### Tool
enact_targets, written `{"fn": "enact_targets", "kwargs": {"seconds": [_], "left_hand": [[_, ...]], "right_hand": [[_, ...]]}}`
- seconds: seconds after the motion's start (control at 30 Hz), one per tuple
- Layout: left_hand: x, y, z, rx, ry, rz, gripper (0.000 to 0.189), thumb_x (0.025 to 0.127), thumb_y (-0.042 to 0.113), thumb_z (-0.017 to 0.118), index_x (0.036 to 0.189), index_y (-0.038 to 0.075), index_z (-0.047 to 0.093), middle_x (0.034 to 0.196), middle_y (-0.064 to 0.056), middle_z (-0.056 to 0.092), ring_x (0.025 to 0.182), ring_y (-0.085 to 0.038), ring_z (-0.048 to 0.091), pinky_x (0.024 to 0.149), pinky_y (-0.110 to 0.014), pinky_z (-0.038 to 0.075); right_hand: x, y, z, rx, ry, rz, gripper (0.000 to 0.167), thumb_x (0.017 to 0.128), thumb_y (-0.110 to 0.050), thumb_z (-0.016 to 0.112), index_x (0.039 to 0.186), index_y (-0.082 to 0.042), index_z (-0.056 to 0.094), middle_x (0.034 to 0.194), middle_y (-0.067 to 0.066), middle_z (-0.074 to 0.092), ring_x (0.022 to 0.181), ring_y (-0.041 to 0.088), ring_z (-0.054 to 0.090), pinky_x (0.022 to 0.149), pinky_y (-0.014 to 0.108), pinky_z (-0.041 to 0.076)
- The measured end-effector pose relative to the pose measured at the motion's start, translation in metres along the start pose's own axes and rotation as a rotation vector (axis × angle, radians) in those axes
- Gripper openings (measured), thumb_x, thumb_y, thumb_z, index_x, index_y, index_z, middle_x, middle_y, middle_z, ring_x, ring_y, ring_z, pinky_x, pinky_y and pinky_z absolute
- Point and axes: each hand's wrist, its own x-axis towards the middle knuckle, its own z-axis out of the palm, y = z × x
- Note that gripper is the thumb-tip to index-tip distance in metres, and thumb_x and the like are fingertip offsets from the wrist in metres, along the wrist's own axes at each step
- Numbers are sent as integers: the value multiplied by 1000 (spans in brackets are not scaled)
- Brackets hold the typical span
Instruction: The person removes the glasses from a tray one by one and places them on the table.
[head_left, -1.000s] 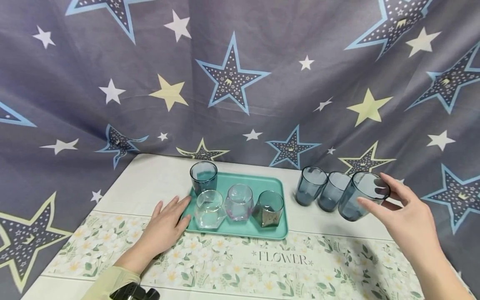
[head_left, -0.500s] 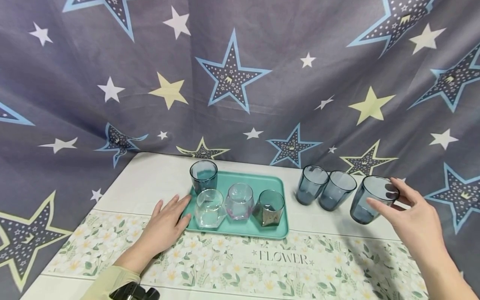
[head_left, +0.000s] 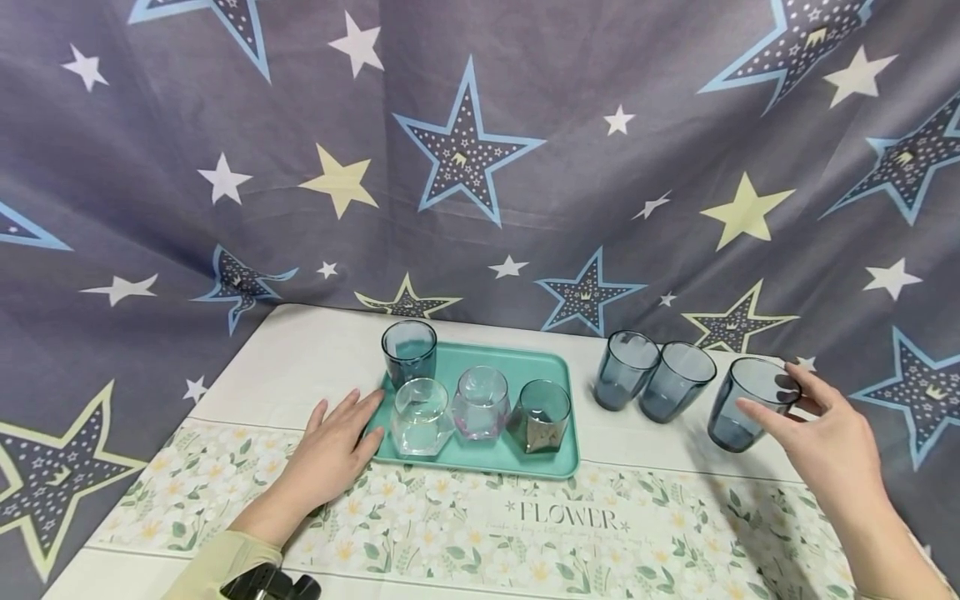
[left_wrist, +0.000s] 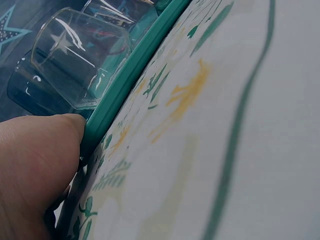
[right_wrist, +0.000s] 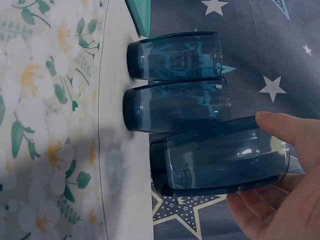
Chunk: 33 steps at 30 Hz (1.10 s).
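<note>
My right hand grips a blue glass tumbler near its rim, thumb on one side and fingers on the other. In the right wrist view this tumbler is tilted, its base above the white tabletop. Two matching blue tumblers stand side by side to its left. My left hand lies with relaxed fingers at the left edge of a teal tray. The left wrist view has its thumb against the tray rim, beside a clear glass.
On the tray stand a blue tumbler, a clear faceted glass, a pinkish glass and a smoky glass. A floral runner crosses the table's front. Behind hangs a grey star-patterned curtain.
My right hand has carried its tumbler rightward and slightly down, widening a gap from the two other blue tumblers. My left hand stays at the tray.
</note>
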Motion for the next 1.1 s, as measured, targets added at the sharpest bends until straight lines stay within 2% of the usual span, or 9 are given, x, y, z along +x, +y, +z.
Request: {"fn": "enact_targets", "kwargs": {"seconds": [0.13, 0.23, 0.3, 0.47, 0.67, 0.77, 0.87, 1.1], "left_hand": [[0, -1, 0, 0, -1, -1, 58, 115, 25, 60, 167, 3, 47, 168, -21, 49, 159, -48, 36, 128, -74, 10], [0, -1, 0, -1, -1, 0, 59, 115, 25, 60, 167, 3, 47, 168, -21, 49, 159, -48, 36, 128, -74, 10], [0, -1, 0, -2, 0, 0, 59, 115, 26, 60, 167, 3, 47, 168, -21, 49, 159, -48, 36, 128, -74, 10], [-1, 0, 0, -2, 2, 3, 59, 115, 26, 60, 167, 3, 47, 167, -21, 49, 159, -48, 37, 128, -74, 10], [-1, 2, -2, -4, 5, 2, 58, 115, 26, 61, 166, 3, 48, 167, -21, 50, 159, -48, 38, 128, -74, 10], [-2, 2, -2, -6, 1, -1, 58, 115, 26, 61, 167, 3, 48, 167, -20, 50, 159, -47, 37, 128, -74, 10], [-1, 2, -3, -4, -2, -3, 58, 115, 26, 61, 167, 3, 48, 167, -20, 50, 159, -47, 37, 128, -74, 10], [-1, 2, -2, -1, -2, -1, 58, 115, 26, 61, 167, 3, 48, 167, -20, 50, 159, -47, 37, 128, -74, 10]], "right_hand": [[1, 2, 1, -4, -4, 5, 101, 99, -56, 82, 175, -11, 33, 157, 36, 52, 138, 58, 55, 88, 52, 55], [1, 3, 3, 5, -1, -4, 101, 98, -56, 82, 175, -13, 33, 156, 36, 53, 139, 58, 53, 97, 68, 50], [0, 3, 4, 2, -2, -10, 101, 97, -57, 83, 175, -16, 33, 156, 35, 55, 139, 57, 54, 96, 65, 50], [-2, 5, 10, 5, -20, -22, 102, 96, -58, 84, 175, -16, 35, 153, 31, 58, 137, 55, 57, 82, 38, 51], [-1, 5, 14, 25, -25, -34, 103, 95, -58, 85, 174, -14, 37, 155, 31, 57, 136, 56, 58, 76, 29, 53], [-1, 4, 14, 31, -21, -32, 104, 94, -59, 86, 175, -17, 36, 157, 28, 58, 136, 54, 60, 72, 20, 49], [0, 4, 14, 34, -19, -33, 103, 94, -59, 85, 175, -18, 36, 157, 28, 58, 136, 54, 60, 72, 19, 47], [3, 6, 14, 27, -5, -7, 102, 96, -60, 83, 175, -19, 35, 156, 31, 57, 136, 53, 60, 79, 30, 46]]}}
